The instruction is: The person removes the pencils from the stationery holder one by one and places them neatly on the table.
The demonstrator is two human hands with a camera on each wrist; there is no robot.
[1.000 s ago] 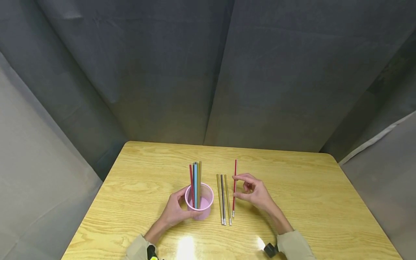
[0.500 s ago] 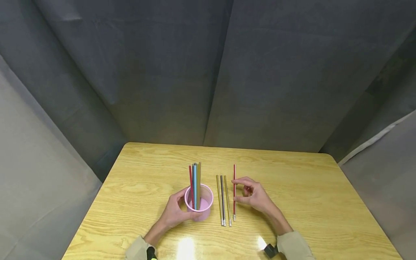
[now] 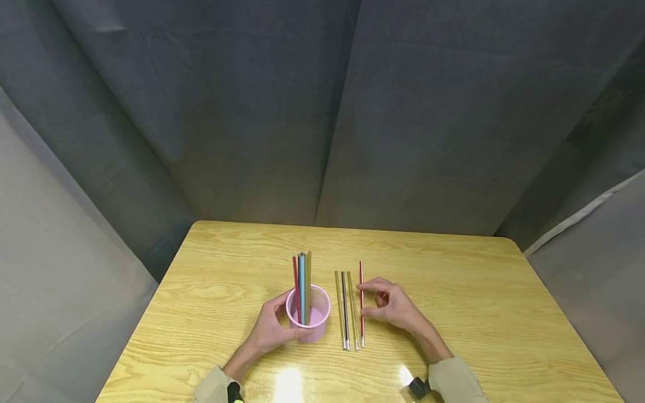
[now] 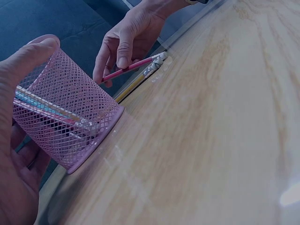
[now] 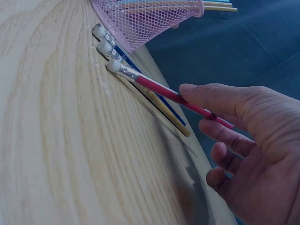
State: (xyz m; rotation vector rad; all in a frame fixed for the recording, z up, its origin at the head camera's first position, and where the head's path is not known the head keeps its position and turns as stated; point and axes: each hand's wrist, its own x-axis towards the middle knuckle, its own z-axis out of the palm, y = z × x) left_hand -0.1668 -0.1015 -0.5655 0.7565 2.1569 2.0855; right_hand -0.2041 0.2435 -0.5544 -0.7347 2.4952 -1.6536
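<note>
My left hand point(image 3: 269, 331) grips a pink mesh pencil cup point(image 3: 316, 334) that stands upright on the table. Several pencils point(image 3: 303, 280), red, blue, gold and dark ones, lean toward the cup's left side. To the right, my right hand point(image 3: 397, 307) pinches a red pencil point(image 3: 361, 300) between thumb and fingertips, its white eraser end pointing toward me. In the right wrist view this red pencil point(image 5: 159, 87) slants over a gold pencil point(image 5: 159, 104). Left of it lie two gold pencils and a dark blue pencil point(image 3: 345, 308), side by side with their eraser ends toward me.
The wooden table point(image 3: 453, 268) has rounded far corners, and a dark grey curtain point(image 3: 252, 140) hangs behind it. Lighter grey cloth point(image 3: 55, 268) closes off the left side. A bright glare spot point(image 3: 288, 383) shows near the front.
My right hand has brought the red pencil slightly left and toward me, closer to the row of pencils, and the pencil now stands straighter in line with them. The left hand and cup stay put.
</note>
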